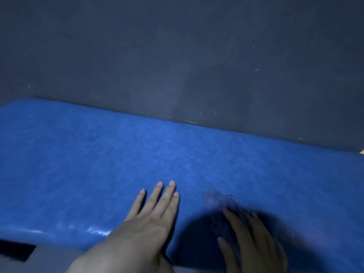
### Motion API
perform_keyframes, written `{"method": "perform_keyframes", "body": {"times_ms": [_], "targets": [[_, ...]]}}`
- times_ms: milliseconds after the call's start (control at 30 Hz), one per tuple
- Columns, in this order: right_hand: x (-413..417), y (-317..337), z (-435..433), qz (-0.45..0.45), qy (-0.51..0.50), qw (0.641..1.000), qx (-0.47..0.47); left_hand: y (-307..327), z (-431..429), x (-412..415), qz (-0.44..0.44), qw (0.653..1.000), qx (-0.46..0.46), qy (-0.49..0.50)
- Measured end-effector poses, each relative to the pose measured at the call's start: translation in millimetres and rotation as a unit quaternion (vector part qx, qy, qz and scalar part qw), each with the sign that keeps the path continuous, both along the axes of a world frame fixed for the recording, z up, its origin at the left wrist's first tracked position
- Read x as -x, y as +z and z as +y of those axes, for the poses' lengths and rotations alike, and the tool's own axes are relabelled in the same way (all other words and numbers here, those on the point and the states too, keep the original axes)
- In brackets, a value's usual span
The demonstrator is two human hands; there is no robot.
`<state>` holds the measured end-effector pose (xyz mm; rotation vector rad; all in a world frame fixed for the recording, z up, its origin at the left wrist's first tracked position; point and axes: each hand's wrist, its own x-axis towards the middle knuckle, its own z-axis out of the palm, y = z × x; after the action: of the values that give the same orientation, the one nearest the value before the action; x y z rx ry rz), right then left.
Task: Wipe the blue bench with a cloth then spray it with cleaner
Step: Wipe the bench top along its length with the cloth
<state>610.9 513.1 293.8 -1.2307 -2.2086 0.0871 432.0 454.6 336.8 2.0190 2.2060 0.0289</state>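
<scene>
- Blue bench (98, 164) fills the lower half of the head view, running left to right against a dark grey wall (177, 56). Both hands are on its near part.
- Left fingers (167, 198): four straight, slightly fanned, tips flat on the blue top. Thumb is hidden, so I can't tell where it lies.
- Left hand (149, 219): palm down, holding nothing. Reads to me as a brace.
- Right fingers (234, 219): blurred, but they look straight and spread, laid on a dark cloth (197, 239). I see no pinch or curl.
- Right hand (256, 245): just beside the left, near the front edge, palm down over the cloth.
- Cloth edges are smeared by blur and mixed with shadow, so I can't mark where it ends. A paler smudge and thin thread-like loops show just past the fingertips.
- Handling, my judgement: the cloth is light and limp and will bunch or slip under a loose palm. I'd press it flat with spread fingers rather than pinch a corner.
- Bench cover looks like padded vinyl, with a glossy streak (98, 232) on the front lip. I'd expect it to be smooth, a bit slippery, slightly yielding and not fragile. Nothing to lift, only to press on.
- Step in hand, as I judge it: wiping, on the near-right part of the top.
</scene>
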Motion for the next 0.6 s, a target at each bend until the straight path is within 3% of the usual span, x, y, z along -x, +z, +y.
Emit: {"method": "perform_keyframes", "body": {"times_ms": [33,100,133,200,433,533,600], "targets": [[11,1,-7,-0.017,0.018,0.999,0.025,-4,-5,6,0.008,1.0,0.002,0.019],[36,0,-15,-0.019,0.034,0.998,0.049,1,-14,17,-0.022,0.986,0.145,0.081],[47,5,-16,-0.001,0.034,0.997,0.071,5,-16,22,-0.029,0.982,0.161,0.095],[69,4,-21,-0.024,0.026,0.999,0.026,-1,-20,31,-0.018,0.981,0.159,0.106],[82,18,-12,-0.137,0.155,0.977,0.044,-6,-35,42,-0.063,0.984,0.109,0.123],[76,19,1,-0.157,0.192,0.969,0.015,-20,-44,56,-0.014,0.994,-0.009,0.105],[86,21,11,-0.165,0.179,0.97,0.024,-28,-48,64,-0.007,0.993,0.034,0.114]]}}
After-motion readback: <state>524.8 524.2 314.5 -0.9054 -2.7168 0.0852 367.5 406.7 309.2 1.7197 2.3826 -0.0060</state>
